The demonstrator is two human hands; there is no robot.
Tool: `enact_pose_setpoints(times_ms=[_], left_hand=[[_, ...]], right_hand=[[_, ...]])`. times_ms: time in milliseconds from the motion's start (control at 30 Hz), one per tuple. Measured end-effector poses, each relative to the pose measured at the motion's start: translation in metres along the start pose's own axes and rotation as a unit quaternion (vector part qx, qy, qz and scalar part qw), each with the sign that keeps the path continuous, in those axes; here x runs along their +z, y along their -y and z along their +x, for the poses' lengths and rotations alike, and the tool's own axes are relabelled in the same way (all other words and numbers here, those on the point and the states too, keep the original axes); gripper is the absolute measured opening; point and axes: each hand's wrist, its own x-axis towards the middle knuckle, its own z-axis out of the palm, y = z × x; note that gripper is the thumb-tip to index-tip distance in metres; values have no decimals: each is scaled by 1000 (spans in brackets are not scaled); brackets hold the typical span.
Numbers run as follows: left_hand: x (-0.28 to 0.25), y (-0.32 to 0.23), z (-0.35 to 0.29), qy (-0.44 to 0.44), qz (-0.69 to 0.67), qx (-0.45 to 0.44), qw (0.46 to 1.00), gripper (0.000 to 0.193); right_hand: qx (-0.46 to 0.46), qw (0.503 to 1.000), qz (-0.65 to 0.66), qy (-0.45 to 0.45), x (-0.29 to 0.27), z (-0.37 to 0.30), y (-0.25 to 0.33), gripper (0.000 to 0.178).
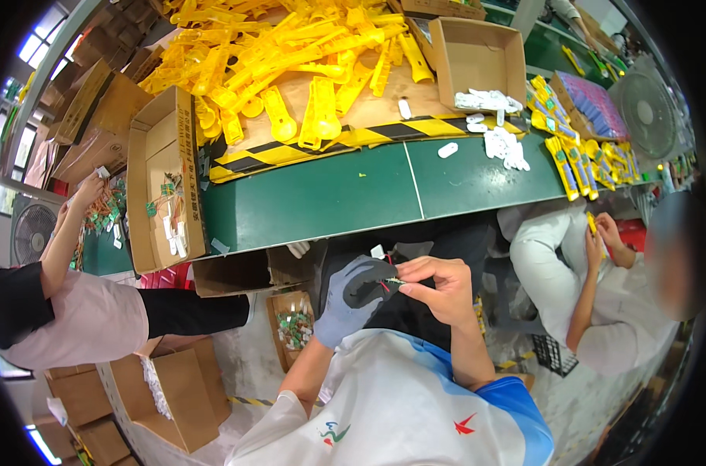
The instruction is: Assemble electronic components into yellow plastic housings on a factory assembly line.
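Over my lap, just below the bench edge, my left hand [351, 301], in a grey glove with dark fingers, is closed on a small circuit board [396, 280] with short red wires. From the right, the bare thumb and fingers of my right hand [442, 289] pinch the board's other end. A small white plastic piece [378, 252] shows above the gloved fingers, joined to the wires as far as I can tell. Much of the board is hidden by the fingers.
Yellow plastic casings [291, 58] heap behind a striped edge on the green bench [314, 198]. White parts [507, 147] lie by a cardboard box [477, 58]. Another box [162, 155] holds wired boards. Co-workers sit at left and right; a carton of boards [293, 322] stands below.
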Motion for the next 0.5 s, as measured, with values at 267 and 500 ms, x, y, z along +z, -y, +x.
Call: enact_pose_setpoints(times_ms=[267,500], left_hand=[[3,14,7,-50,-135,31,989,29],[11,11,11,-76,9,105,992,34]], right_hand=[[-76,989,-128,18,-3,11,7,17],[-45,993,-103,-31,-10,7,1,18]])
